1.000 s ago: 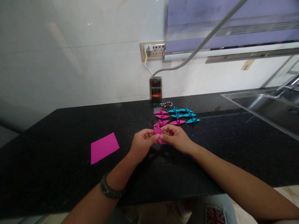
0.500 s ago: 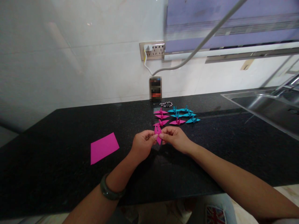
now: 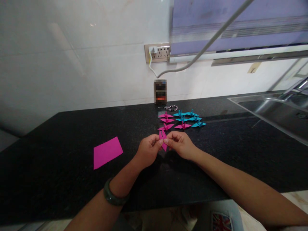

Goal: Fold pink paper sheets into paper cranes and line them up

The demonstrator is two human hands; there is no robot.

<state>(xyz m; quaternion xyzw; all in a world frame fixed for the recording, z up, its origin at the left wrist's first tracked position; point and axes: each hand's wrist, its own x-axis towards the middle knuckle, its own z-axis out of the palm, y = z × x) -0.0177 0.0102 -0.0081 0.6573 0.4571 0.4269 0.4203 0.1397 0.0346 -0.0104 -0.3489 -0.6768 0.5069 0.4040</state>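
Observation:
Between my two hands is a pink folded paper (image 3: 163, 136), a narrow diamond with a slit in its upper half. My left hand (image 3: 148, 148) pinches its left edge between thumb and fingers. On the other edge, my right hand (image 3: 181, 143) pinches it the same way, the two thumbs close together on its front. Just beyond my fingers stand pink paper cranes (image 3: 166, 120) in a column. To their right are several blue paper cranes (image 3: 182, 118) and one more pink crane (image 3: 183, 126). A stack of pink paper sheets (image 3: 107, 153) lies to the left of my left hand.
A beaded bracelet (image 3: 171, 108) lies behind the cranes on the black countertop (image 3: 72, 134). A blurred-out upright object (image 3: 160, 92) leans on the wall beneath a socket strip (image 3: 157, 53) with a plugged-in cable. At the right is a metal sink (image 3: 269, 110).
Both hands keep their pinch on the pink folded paper. They have shifted very slightly, and the paper's lower tip points a little further down and right.

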